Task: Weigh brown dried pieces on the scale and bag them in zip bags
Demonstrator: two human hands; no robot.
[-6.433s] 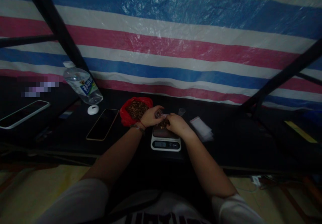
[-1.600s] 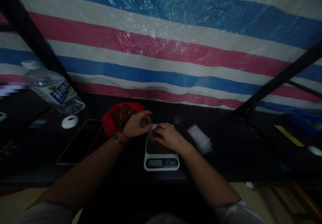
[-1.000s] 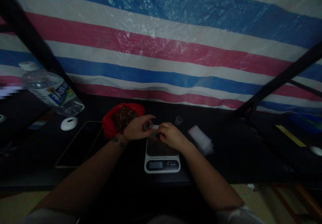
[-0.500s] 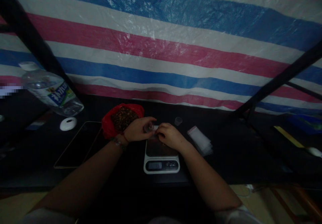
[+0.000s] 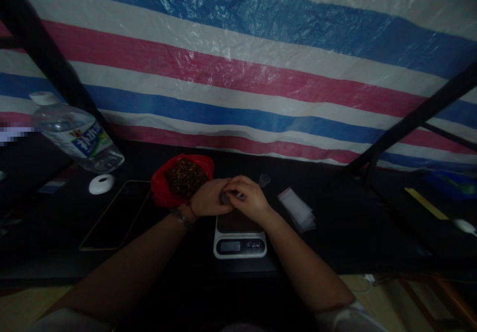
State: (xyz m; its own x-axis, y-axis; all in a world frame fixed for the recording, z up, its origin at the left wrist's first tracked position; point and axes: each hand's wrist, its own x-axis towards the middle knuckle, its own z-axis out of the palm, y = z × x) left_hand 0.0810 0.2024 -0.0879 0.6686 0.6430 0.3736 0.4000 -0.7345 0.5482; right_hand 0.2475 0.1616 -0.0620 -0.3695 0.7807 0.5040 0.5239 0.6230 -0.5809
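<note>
In the head view, the left hand (image 5: 206, 204) and the right hand (image 5: 249, 201) meet fingertip to fingertip above the far edge of the digital scale (image 5: 240, 242) on the black table (image 5: 354, 222). The left fingers are closed round a small greyish item (image 5: 225, 198). The right fingers curl over it, but it is too dim to tell whether they grip it. A red bag (image 5: 161, 193) of brown pieces lies just left of the hands, and a stack of clear pouches (image 5: 298, 210) lies to the right.
</note>
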